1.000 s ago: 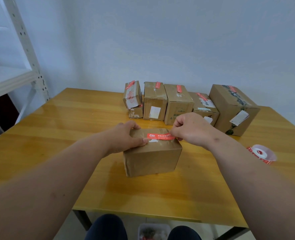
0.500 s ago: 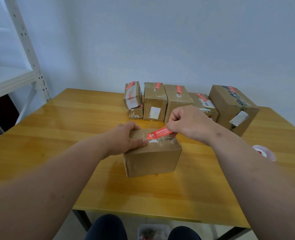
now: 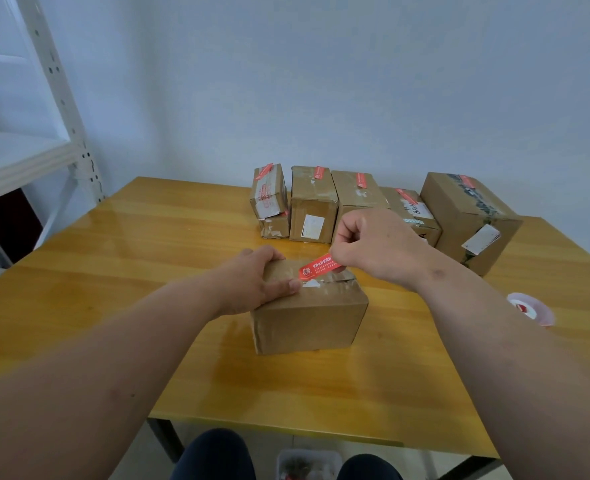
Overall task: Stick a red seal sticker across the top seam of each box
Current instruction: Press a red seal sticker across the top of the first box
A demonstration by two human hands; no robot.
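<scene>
Box row point(image 3: 349, 202) blocks table point(image 3: 148, 271) rear; sticker roll point(image 3: 531, 308) right, partly hidden; left side open.

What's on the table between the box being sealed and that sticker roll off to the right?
Only the right forearm crosses above; bare table lies between box and sticker roll.

A single head-worn wide-angle camera looks forward and down from the near edge of the glossy yellow wooden table point(image 3: 120, 271), close above it, facing the far edge and the pale wall behind.
</scene>
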